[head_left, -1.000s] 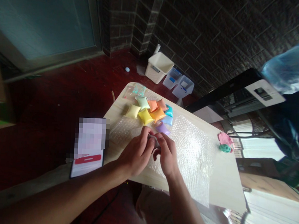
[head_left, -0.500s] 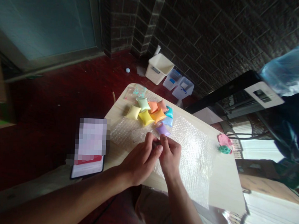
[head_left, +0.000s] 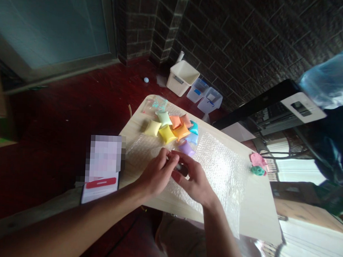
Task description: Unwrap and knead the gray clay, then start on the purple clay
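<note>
Over the near part of the bubble wrap (head_left: pixel 223 172), both my hands meet around a small dark brown packet (head_left: pixel 182 169), mostly covered by fingers. My left hand (head_left: pixel 155 175) pinches its left end between thumb and forefinger. Curved around its right side is my right hand (head_left: pixel 196 179), thumb below and fingers above. Just beyond my fingers lies a purple pillow-shaped packet (head_left: pixel 186 147). Further back sit several more, among them a yellow packet (head_left: pixel 168 134), an orange packet (head_left: pixel 182 132), a cream packet (head_left: pixel 152 128) and a pale green packet (head_left: pixel 163 118).
A phone (head_left: pixel 100 188) is left of the table (head_left: pixel 259 208). Pink and green lumps (head_left: pixel 258 164) sit at the table's right edge. A clear bag with teal bits (head_left: pixel 159 104) lies in the far corner. A white basket (head_left: pixel 182 78) and clear bins (head_left: pixel 198 90) stand on the floor.
My right hand has loosened and turned outward, its thumb now lower, so more of the dark packet shows. My left hand has shifted slightly left and up. The other packets stay put.
</note>
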`<state>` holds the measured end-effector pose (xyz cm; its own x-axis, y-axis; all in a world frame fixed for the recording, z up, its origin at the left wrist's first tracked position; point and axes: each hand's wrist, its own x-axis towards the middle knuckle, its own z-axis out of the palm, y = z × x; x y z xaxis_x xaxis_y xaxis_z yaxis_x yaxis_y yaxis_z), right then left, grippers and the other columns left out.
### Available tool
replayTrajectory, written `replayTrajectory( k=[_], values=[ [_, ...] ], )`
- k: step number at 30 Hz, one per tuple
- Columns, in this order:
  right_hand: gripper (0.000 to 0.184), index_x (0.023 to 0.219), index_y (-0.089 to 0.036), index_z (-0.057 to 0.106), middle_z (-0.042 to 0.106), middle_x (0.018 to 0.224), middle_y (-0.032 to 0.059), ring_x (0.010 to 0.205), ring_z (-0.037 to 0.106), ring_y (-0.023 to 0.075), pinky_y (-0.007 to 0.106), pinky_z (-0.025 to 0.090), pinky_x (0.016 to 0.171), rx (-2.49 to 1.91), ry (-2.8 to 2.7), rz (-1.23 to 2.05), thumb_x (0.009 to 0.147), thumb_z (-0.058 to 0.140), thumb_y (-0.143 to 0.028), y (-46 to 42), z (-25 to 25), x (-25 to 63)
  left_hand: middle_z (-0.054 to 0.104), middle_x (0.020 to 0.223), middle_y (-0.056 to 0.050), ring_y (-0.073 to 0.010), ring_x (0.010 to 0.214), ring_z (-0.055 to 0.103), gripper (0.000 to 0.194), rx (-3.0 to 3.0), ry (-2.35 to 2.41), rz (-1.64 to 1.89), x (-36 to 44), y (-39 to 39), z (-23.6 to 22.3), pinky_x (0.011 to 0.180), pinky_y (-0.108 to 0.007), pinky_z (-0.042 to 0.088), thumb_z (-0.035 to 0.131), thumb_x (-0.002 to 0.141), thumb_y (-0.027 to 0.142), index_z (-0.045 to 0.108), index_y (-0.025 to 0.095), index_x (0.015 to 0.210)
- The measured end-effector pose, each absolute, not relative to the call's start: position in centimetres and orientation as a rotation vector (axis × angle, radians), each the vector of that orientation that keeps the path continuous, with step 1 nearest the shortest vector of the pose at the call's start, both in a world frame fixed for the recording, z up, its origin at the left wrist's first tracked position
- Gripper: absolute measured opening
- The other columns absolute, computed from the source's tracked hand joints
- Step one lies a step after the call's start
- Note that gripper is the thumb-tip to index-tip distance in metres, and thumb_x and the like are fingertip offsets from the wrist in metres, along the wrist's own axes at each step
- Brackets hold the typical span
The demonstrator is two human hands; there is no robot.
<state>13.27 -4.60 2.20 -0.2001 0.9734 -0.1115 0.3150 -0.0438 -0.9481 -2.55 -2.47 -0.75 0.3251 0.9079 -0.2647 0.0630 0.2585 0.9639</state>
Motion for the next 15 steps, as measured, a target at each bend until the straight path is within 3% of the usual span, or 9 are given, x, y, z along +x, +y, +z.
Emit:
replayTrajectory(
  k=[3, 6, 9, 12, 15],
  values=[
    [0.061, 0.140, -0.020, 0.064, 0.079, 0.104, 0.0067, 0.086, 0.073, 0.0206, 0.034, 0.064, 0.079, -1.433, -1.731, 1.251, 0.080, 0.077, -0.014, -5.1, 2.4, 12.9, 0.068, 0.078, -0.002, -0.0237, 0.076, 0.068, 0.036, 1.288, 1.087, 0.722, -2.7, -2.7, -0.4, 0.066, -0.032, 0.045, 0.054, 0.100, 0.060, 0.046, 0.025, 0.099],
    [0.035, 0.117, -0.019, 0.072, 0.075, 0.088, 0.0016, 0.075, 0.066, 0.0168, 0.029, 0.059, 0.069, -1.466, -1.786, 1.226, 0.083, 0.074, -0.015, -5.2, 2.3, 12.8, 0.067, 0.071, 0.000, -0.0241, 0.070, 0.067, 0.041, 1.370, 1.081, 0.689, -3.0, -2.8, 0.4, 0.064, -0.032, 0.043, 0.056, 0.099, 0.065, 0.047, 0.026, 0.105],
    [0.007, 0.089, -0.018, 0.068, 0.063, 0.069, -0.0038, 0.059, 0.053, 0.0116, 0.023, 0.046, 0.054, -1.522, -1.636, 1.284, 0.084, 0.073, -0.020, -4.9, 2.3, 12.8, 0.064, 0.070, 0.002, -0.0215, 0.067, 0.063, 0.037, 1.366, 1.108, 0.740, -3.4, -2.5, 0.9, 0.063, -0.031, 0.040, 0.045, 0.105, 0.062, 0.052, 0.026, 0.106],
    [0.012, 0.085, -0.020, 0.061, 0.045, 0.054, -0.0100, 0.044, 0.034, 0.0077, 0.022, 0.028, 0.041, -1.470, -1.200, 1.479, 0.086, 0.070, -0.028, -4.6, 2.3, 12.8, 0.053, 0.065, 0.005, -0.0182, 0.060, 0.053, 0.037, 1.238, 1.140, 0.842, -3.6, -2.0, 0.6, 0.057, -0.030, 0.036, 0.038, 0.107, 0.059, 0.052, 0.025, 0.102],
    [0.018, 0.091, -0.023, 0.060, 0.036, 0.055, -0.0125, 0.042, 0.024, 0.0065, 0.021, 0.020, 0.040, -1.341, -0.916, 1.596, 0.084, 0.073, -0.034, -4.5, 2.6, 12.7, 0.046, 0.063, 0.006, -0.0162, 0.057, 0.046, 0.034, 1.127, 1.142, 0.877, -3.5, -1.8, -0.1, 0.055, -0.029, 0.033, 0.042, 0.106, 0.057, 0.051, 0.025, 0.097]
  ],
)
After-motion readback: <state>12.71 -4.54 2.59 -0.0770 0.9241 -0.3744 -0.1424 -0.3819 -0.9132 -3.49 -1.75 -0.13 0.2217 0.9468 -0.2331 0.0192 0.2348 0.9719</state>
